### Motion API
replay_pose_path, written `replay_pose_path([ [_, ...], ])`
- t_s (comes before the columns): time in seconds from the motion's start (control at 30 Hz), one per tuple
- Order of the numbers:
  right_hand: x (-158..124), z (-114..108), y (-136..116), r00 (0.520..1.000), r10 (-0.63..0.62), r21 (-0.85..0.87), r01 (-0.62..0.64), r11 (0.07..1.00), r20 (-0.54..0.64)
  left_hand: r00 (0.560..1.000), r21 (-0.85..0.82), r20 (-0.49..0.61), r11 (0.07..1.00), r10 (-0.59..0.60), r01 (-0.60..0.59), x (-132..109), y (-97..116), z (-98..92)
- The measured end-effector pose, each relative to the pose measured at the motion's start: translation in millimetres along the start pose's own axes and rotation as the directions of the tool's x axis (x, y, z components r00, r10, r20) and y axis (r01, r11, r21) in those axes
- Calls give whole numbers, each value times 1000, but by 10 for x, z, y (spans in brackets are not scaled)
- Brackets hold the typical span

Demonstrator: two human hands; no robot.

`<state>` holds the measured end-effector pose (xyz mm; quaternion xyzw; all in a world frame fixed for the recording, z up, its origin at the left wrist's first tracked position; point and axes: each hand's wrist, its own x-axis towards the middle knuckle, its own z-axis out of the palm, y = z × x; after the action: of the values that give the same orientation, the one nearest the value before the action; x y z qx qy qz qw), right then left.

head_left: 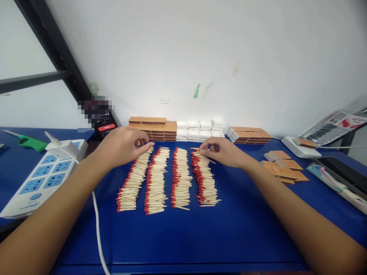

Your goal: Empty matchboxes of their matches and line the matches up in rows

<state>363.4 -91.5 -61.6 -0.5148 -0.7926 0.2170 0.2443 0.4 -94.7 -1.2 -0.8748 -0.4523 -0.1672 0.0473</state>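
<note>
Several rows of red-tipped matches (156,179) lie side by side on the blue table (200,236). My left hand (123,145) hovers at the far end of the leftmost row, fingers curled in a pinch around something small I cannot make out. My right hand (223,151) rests at the far end of the rightmost row (204,179), fingertips pinched on a few matches there.
Stacks of brown matchbox sleeves (153,128) and white inner trays (199,130) line the wall, more brown sleeves (249,134) to the right. Loose sleeves (283,166) lie at right. A white power strip (43,173) with cable, a green-handled tool (28,142) and a phone (105,125) sit at left.
</note>
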Motion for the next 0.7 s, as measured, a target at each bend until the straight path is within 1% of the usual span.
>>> replay_pose_path([
  [0.1,24,25,37,998,-10,-63,6,998,-68,1000,4,4,1000,-4,4,4,1,1],
  [0.2,39,-9,86,995,-24,-135,12,991,-92,1000,5,1,1000,-5,5,5,1,0],
  [0.3,21,-144,129,999,5,-167,-13,986,-50,1000,3,-1,1000,-3,3,2,-2,0],
  [0.4,-22,-312,149,997,79,-208,-77,975,3,1000,0,0,1000,-4,4,0,-4,3],
  [0.47,-47,-386,151,991,135,-254,-130,958,1,1000,-3,0,1000,-6,6,0,-4,4],
  [0.57,-64,-402,150,982,188,-279,-181,943,-1,1000,-5,8,1000,-14,14,1,0,-1],
  [0.7,-58,-327,175,979,196,-247,-176,953,55,999,-5,20,1000,-28,28,3,6,-12],
])
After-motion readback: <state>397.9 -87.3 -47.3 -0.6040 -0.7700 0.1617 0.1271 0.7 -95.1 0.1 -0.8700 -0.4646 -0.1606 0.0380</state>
